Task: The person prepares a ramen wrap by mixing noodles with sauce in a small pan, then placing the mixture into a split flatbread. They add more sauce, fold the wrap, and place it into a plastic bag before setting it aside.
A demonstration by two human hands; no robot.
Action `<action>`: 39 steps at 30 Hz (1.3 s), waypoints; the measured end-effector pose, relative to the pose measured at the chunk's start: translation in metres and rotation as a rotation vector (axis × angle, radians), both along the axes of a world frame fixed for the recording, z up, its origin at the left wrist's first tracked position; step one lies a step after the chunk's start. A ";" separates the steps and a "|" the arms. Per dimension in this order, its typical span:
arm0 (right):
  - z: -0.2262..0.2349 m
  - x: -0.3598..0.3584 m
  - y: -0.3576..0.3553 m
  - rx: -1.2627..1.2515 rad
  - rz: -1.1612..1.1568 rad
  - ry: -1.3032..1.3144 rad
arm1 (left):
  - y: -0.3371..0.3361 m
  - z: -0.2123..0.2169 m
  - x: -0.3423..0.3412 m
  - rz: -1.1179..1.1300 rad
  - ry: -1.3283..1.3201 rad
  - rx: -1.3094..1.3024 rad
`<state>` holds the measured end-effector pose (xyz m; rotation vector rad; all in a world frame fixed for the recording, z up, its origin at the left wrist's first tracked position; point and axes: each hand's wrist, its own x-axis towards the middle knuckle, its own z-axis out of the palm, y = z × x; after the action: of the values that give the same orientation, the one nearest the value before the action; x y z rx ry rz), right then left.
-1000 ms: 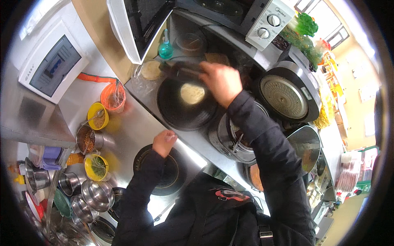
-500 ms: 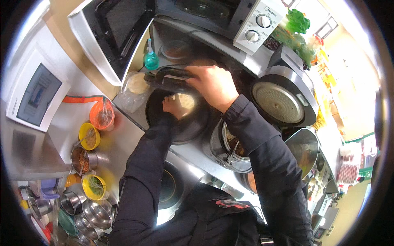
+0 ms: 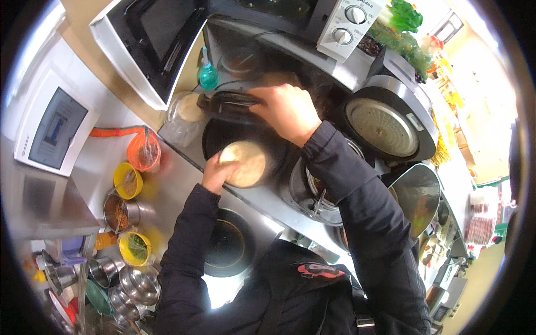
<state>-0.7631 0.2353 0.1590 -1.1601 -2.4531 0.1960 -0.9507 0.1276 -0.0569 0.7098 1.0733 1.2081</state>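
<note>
Head view. Left hand (image 3: 215, 174), fingers closed on the rim of a round flatbread (image 3: 244, 163), lifting it at 7 o'clock over a dark pan (image 3: 223, 137). Right hand (image 3: 287, 110) clenched around the pan handle (image 3: 231, 106), long axis running 9 to 3 o'clock. Steel counter (image 3: 167, 192); microwave (image 3: 148, 42) at 11 o'clock.

Working kitchen, likely a small food stall or eatery. Steel surface (image 3: 173, 190) carries a dark griddle pan (image 3: 223, 139), a microwave (image 3: 151, 44), an open rice cooker (image 3: 385, 125), and colored condiment bowls (image 3: 128, 180). Stacked metal cups (image 3: 131, 287) sit at the lower left.
</note>
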 end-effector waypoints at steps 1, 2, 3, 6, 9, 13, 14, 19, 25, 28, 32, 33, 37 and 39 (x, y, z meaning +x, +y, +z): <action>-0.003 0.001 -0.004 -0.042 -0.008 -0.035 | -0.020 0.010 -0.007 0.015 -0.059 0.010; -0.007 0.003 -0.007 -0.046 0.007 -0.031 | -0.039 0.022 -0.015 0.024 -0.125 0.003; -0.015 0.003 -0.013 -0.083 -0.010 -0.091 | -0.059 0.034 -0.021 0.051 -0.194 -0.001; -0.061 0.000 -0.053 -0.106 0.062 -0.192 | -0.108 0.071 -0.042 0.115 -0.270 0.017; -0.126 -0.010 -0.103 -0.284 0.122 -0.291 | -0.133 0.100 -0.050 0.238 -0.155 0.065; -0.180 -0.011 -0.139 -0.345 0.105 -0.136 | -0.136 0.121 -0.039 0.247 0.515 0.305; -0.182 -0.008 -0.144 -0.326 0.094 0.020 | -0.136 0.125 -0.034 0.232 0.804 0.437; -0.141 0.036 -0.166 -2.039 -0.022 1.219 | -0.132 0.138 0.005 0.193 1.076 0.844; -0.095 0.085 -0.194 -1.473 -0.104 1.228 | -0.139 0.138 0.039 0.195 1.076 0.752; -0.077 0.123 -0.210 -1.317 -0.122 1.218 | -0.143 0.127 0.043 0.153 0.500 0.420; -0.065 0.169 -0.243 -1.294 -0.236 1.307 | -0.155 0.105 0.090 -0.156 -0.005 0.200; -0.063 0.184 -0.254 -1.259 -0.240 1.361 | -0.157 0.101 0.107 -0.153 0.008 0.192; -0.065 0.263 -0.321 -1.191 -0.357 1.420 | -0.167 0.096 0.166 -0.424 0.007 0.062; -0.074 0.302 -0.360 -1.095 -0.471 1.426 | -0.173 0.088 0.199 -0.625 0.067 0.026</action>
<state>-0.4610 -0.1249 0.0846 -1.1780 -0.6845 1.6368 -0.7521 -0.0456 0.0316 1.0175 0.7993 0.6633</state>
